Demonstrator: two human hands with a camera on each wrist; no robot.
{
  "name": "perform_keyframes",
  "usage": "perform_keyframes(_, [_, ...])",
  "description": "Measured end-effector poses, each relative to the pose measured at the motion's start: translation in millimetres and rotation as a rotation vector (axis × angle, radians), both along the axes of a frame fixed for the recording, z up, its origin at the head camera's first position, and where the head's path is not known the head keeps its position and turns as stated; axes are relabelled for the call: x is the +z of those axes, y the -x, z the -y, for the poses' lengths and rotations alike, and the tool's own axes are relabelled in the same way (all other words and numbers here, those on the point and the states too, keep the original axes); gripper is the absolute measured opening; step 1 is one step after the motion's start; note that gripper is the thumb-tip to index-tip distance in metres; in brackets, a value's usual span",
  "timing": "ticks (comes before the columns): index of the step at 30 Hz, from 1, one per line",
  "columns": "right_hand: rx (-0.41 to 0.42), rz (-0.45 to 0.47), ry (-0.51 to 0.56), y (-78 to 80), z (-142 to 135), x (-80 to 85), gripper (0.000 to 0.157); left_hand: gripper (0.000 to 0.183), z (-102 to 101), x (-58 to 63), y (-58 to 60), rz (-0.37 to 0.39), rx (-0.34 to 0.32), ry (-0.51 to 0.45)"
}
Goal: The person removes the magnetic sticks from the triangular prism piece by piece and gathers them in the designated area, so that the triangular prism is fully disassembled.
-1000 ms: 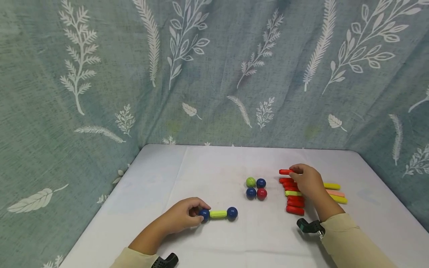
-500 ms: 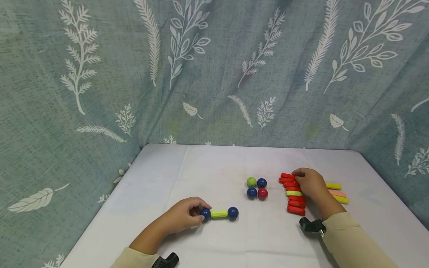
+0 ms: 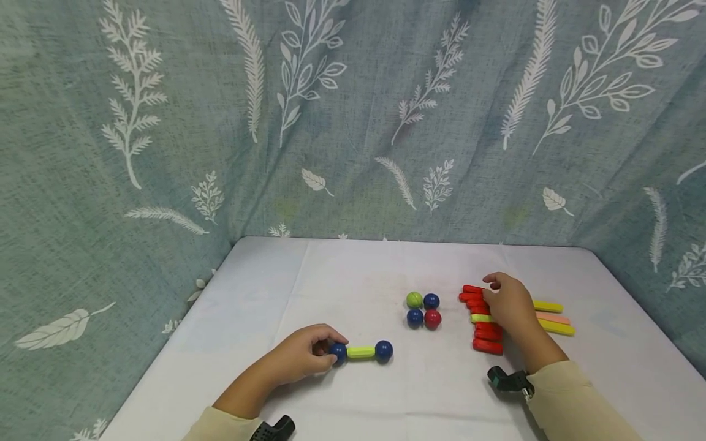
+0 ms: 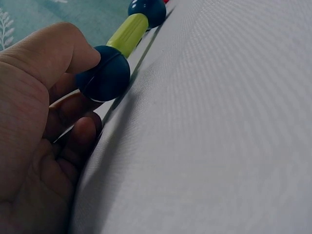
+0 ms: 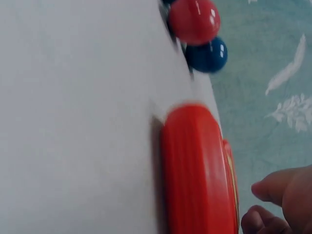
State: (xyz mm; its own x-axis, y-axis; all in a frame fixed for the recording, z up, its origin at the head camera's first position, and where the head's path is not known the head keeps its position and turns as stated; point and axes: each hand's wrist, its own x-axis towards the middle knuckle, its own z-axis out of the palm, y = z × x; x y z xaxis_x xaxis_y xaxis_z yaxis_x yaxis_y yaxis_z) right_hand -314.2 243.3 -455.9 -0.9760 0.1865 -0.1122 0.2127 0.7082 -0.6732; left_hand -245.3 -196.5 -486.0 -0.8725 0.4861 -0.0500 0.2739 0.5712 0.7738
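At the front of the table, my left hand (image 3: 300, 354) pinches a dark blue ball (image 4: 109, 80) between thumb and fingers. A short lime rod (image 3: 361, 352) joins that ball to a second blue ball (image 3: 383, 351), forming a dumbbell shape that lies on the cloth. Over on the right, my right hand (image 3: 510, 306) is above a row of short red rods (image 3: 488, 347) with one lime rod (image 3: 481, 318) among them. Its thumb and finger are parted with nothing between them. The hand hides part of the row. A red rod (image 5: 192, 165) looms large in the right wrist view.
A green ball (image 3: 414, 299), two blue balls (image 3: 415, 318) and a red ball (image 3: 432, 318) sit clustered mid-table. Longer yellow rods (image 3: 557, 327) and a pink rod (image 3: 553, 318) lie right of the red row. A patterned curtain (image 3: 353, 122) stands behind the white-covered table (image 3: 353, 263).
My right hand laid a red rod at the far end of the row and let go of it, its fingers now parted. My left hand has kept its hold on the blue ball.
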Motion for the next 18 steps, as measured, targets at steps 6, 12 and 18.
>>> perform_keyframes(6, [0.044, -0.027, 0.018, -12.9, 22.9, -0.3, 0.043, 0.029, 0.5, 0.4, 0.7, 0.001, -0.005, -0.001])
perform_keyframes(12, [0.121, -0.084, 0.044, -24.7, 54.7, 4.2, 0.034, 0.030, 1.3, 0.8, 0.1, 0.020, 0.004, -0.020])
perform_keyframes(18, [0.202, -0.120, 0.095, -39.1, 82.7, 10.5, 0.022, 0.032, 0.4, 0.8, -0.6, 0.010, -0.017, -0.039])
